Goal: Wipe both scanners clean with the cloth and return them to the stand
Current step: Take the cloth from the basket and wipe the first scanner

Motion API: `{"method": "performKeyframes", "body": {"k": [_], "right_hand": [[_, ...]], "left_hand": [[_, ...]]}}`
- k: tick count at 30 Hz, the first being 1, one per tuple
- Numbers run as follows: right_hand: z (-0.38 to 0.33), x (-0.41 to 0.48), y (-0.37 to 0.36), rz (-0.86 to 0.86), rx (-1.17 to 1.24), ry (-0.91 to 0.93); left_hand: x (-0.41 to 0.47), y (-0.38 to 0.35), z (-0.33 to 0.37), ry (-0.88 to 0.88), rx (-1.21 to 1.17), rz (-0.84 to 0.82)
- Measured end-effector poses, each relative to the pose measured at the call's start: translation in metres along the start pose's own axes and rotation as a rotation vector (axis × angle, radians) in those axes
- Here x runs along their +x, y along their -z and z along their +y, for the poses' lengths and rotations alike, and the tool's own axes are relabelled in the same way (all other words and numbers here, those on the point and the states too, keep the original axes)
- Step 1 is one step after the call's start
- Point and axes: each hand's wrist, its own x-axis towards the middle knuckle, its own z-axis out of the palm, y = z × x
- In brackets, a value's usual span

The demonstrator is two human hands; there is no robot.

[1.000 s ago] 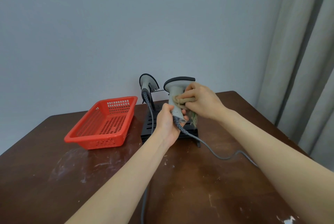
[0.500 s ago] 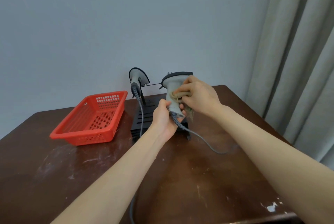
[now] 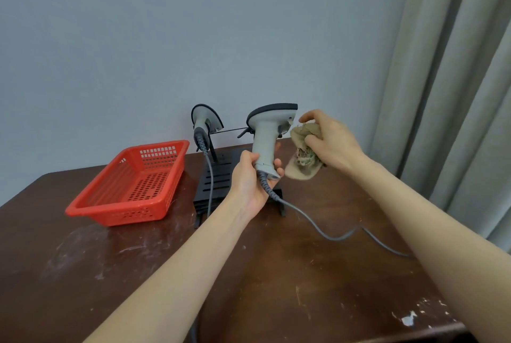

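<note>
Head view: left hand (image 3: pixel 250 182) wrapped around the bottom of the held scanner (image 3: pixel 266 139), fingers closed on the grip just above the cable outlet, head end up and tilted toward the wall. Right hand (image 3: pixel 329 143) just beside the scanner's trigger side, bunching the tan cloth (image 3: pixel 302 154) between thumb and curled fingers, frayed end hanging below the palm; cloth near the handle but apart from it, not pressing. To wipe well: bring the cloth back against the casing, stroke along the handle from head to base, turn the grip in the left hand to reach the far face, keep the coiled grey cable (image 3: pixel 318 228) slack and clear of the cloth's loose threads. Probably mid-wipe on this unit, with the return to the stand not yet done. Beyond the left hand, black stand (image 3: pixel 218 179) on the tabletop, second scanner (image 3: pixel 204 121) resting upright in its left-hand cradle, own cable trailing down; right-hand cradle free, just behind the held scanner. Further left of the left hand, red basket (image 3: pixel 130 185), nothing visible inside. Under both forearms, dark brown table (image 3: pixel 276 273), scuffed, marked with pale smears and chipped white flecks toward the near right corner. Behind, plain blue-grey wall; right of the right arm, grey curtain (image 3: pixel 456 93) hanging in folds.
</note>
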Motion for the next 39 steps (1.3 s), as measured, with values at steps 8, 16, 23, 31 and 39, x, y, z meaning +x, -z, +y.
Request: {"method": "performKeyframes", "body": {"k": [8,16,23,31,39], "right_hand": [[-0.027,-0.015,-0.018,-0.053,0.102,0.099],[-0.024,-0.007,-0.026,-0.014,-0.008,0.138],[-0.025,-0.015,-0.023,-0.18,0.03,0.285],[-0.031,0.013,-0.017,0.057,-0.088,0.14],[-0.043,0.008,-0.015,-0.149,-0.108,0.277]], "left_hand": [[0.003,0.002,-0.01,0.014,0.047,0.084],[-0.003,-0.002,-0.017,0.017,0.017,0.054],[-0.002,0.007,-0.017,-0.009,0.068,0.037],[-0.006,0.001,-0.016,-0.055,0.144,0.014],[-0.008,0.004,-0.015,-0.083,0.137,0.048]]}}
